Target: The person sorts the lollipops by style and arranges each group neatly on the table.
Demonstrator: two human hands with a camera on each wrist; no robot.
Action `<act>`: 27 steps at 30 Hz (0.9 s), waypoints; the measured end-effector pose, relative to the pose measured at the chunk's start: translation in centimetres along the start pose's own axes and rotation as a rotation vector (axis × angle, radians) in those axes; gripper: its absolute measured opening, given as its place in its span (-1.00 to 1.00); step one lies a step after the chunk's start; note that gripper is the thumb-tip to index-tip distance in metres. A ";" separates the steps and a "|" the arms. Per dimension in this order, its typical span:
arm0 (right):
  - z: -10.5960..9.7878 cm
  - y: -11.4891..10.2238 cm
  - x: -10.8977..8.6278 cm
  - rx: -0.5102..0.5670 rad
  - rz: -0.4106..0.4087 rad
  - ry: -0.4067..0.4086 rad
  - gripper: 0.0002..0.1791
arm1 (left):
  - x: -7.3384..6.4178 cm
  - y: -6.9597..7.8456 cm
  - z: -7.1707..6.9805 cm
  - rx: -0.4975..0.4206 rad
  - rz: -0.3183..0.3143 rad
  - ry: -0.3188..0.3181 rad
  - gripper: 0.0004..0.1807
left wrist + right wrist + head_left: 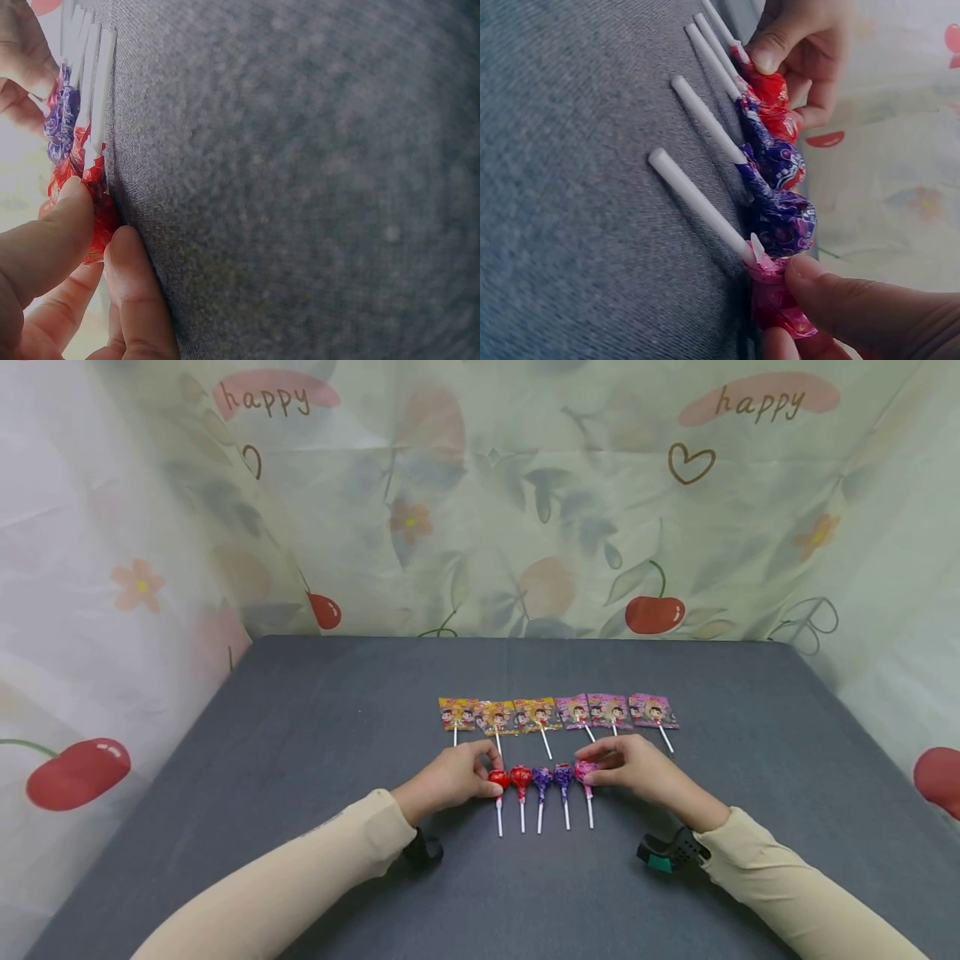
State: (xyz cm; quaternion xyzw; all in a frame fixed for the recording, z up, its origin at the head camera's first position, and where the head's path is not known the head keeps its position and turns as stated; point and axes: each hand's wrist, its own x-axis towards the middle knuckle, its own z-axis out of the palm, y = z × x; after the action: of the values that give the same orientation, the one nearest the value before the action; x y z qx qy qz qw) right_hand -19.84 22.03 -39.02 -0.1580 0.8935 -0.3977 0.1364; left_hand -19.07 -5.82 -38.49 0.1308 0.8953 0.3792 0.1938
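A row of ball-shaped lollipops lies on the grey table, sticks toward me. At its left end my left hand (457, 774) pinches a red lollipop (105, 225) by its wrapped head, between thumb and fingers. Beside it lies a second red lollipop (521, 778), then two purple ones, the left purple lollipop (542, 779) and the right purple lollipop (784, 223). My right hand (637, 768) holds the pink lollipop (769, 292) at the right end, thumb on one side of the head and fingertips on the other.
Behind this row are flat-packet lollipops, three yellow packets (495, 717) on the left and three pink packets (609, 710) on the right. The dark grey table (337, 693) ends at a patterned curtain (487, 527) at the back and sides.
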 end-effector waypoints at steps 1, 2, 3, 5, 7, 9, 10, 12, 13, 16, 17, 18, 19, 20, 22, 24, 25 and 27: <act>0.1 0.0 0.0 -0.004 0.003 -0.002 -0.67 | 0.0 0.0 0.0 0.002 -0.003 0.000 -0.78; 0.1 0.0 0.1 -0.003 0.007 -0.003 -0.67 | 0.0 0.0 0.0 0.002 -0.006 -0.001 -0.78; 0.2 0.0 0.1 -0.003 0.010 -0.004 -0.68 | 0.0 0.0 0.0 0.003 -0.010 -0.002 -0.78; 0.2 -0.1 0.2 0.000 0.019 -0.008 -0.68 | 0.0 0.0 -0.1 0.002 -0.018 -0.004 -0.78; 0.3 -0.1 0.2 0.005 0.023 -0.014 -0.67 | 0.1 0.0 -0.1 -0.002 -0.024 -0.005 -0.78; 0.3 -0.2 0.2 0.009 0.024 -0.020 -0.67 | 0.1 0.0 -0.1 -0.007 -0.019 -0.005 -0.78; 0.3 -0.3 0.2 0.009 0.024 -0.023 -0.67 | 0.0 -0.1 -0.1 -0.007 -0.013 -0.004 -0.78; 0.3 -0.3 0.1 0.006 0.024 -0.028 -0.66 | 0.0 -0.1 -0.1 -0.009 -0.004 -0.001 -0.78; 0.3 -0.3 0.1 0.003 0.024 -0.031 -0.66 | 0.0 -0.2 0.0 -0.010 0.000 0.000 -0.78; 0.3 -0.4 0.1 -0.002 0.029 -0.039 -0.66 | 0.1 -0.2 0.0 -0.007 0.007 0.004 -0.78; 0.3 -0.5 0.1 -0.003 0.031 -0.042 -0.65 | 0.1 -0.2 0.0 -0.009 0.007 0.004 -0.78; 0.3 -0.5 0.1 -0.003 0.033 -0.044 -0.65 | 0.1 -0.2 0.0 -0.011 0.006 0.004 -0.78; 0.3 -0.5 0.0 -0.004 0.034 -0.046 -0.65 | 0.1 -0.2 0.0 -0.012 0.005 0.003 -0.78; 0.3 -0.5 0.0 -0.004 0.036 -0.045 -0.65 | 0.1 -0.2 0.0 -0.012 0.006 0.003 -0.78; 0.3 -0.5 0.1 -0.004 0.039 -0.044 -0.65 | 0.1 -0.2 0.0 -0.014 0.004 0.001 -0.78; 0.3 -0.5 0.1 -0.006 0.041 -0.044 -0.64 | 0.2 -0.2 0.0 -0.015 0.004 -0.002 -0.78; 0.3 -0.4 0.1 -0.007 0.042 -0.044 -0.64 | 0.2 -0.3 0.0 -0.016 0.004 -0.003 -0.78; 0.3 -0.4 0.2 -0.005 0.048 -0.046 -0.64 | 0.2 -0.3 0.0 -0.018 0.003 -0.008 -0.78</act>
State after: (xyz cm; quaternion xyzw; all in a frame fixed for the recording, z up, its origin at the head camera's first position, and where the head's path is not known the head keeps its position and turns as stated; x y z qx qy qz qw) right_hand -19.79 21.48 -38.96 -0.1459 0.8946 -0.3885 0.1659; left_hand -19.28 -5.94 -38.78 0.1319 0.8909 0.3871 0.1978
